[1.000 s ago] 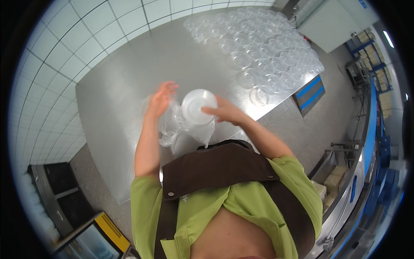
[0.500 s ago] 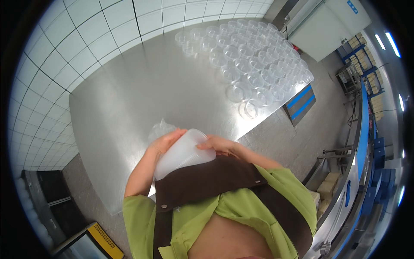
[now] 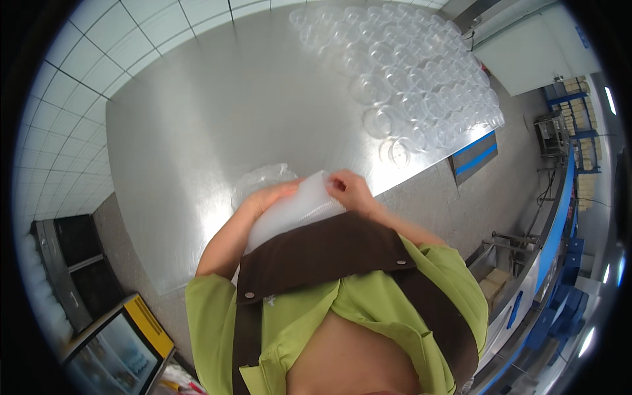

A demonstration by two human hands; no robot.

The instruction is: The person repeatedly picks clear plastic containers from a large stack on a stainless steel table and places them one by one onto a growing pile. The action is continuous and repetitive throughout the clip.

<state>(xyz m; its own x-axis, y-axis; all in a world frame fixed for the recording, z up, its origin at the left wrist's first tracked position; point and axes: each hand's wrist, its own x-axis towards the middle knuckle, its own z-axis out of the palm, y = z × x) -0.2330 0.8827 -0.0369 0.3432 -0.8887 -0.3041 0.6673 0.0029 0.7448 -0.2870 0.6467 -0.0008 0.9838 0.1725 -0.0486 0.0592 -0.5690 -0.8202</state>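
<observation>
Many clear tubs (image 3: 411, 105), translucent stack (image 3: 289, 214) in left grip (image 3: 271, 195), right grip (image 3: 352, 191) alongside

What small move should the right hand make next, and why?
Probably the right hand should ease one piece loose from the upper end of the whitish plastic stack: its fingers are curled at that end, the ridged side suggests nested pieces, and the left hand holds the stack.

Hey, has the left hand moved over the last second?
Yes: measured against the table, the left hand has moved toward the apron, away from the wall, and now touches the white stack.
</observation>
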